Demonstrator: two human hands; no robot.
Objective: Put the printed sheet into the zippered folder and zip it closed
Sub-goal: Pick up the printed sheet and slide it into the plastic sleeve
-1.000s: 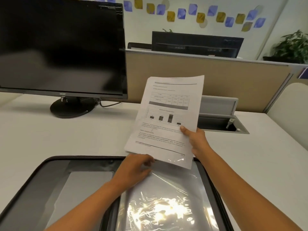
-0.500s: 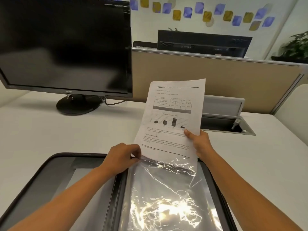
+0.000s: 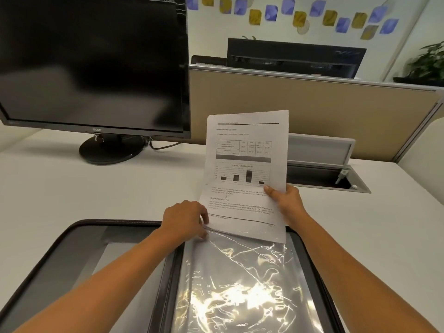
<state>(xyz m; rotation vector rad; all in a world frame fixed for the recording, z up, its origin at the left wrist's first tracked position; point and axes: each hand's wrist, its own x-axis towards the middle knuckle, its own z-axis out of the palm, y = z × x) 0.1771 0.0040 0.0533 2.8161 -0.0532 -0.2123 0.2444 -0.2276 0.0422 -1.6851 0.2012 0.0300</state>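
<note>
Here, zippered folder (image 3: pixel 79 239) lies open flat on smooth white desk (image 3: pixel 72 188), rounded dark rim; glossy crinkled clear sleeve (image 3: pixel 240 284) on right half; right hand (image 3: pixel 287 200) pinches thin printed sheet (image 3: pixel 247 150) by right edge, upright above sleeve's far edge; left hand (image 3: pixel 185 219) fingers clamped on sleeve's far-left corner.

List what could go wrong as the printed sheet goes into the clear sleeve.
The printed sheet is held only by the right hand at one edge, so it may buckle. The left hand pinches the sleeve's crinkled mouth; the sheet's bottom corner could catch and crease there, or slide outside.
</note>
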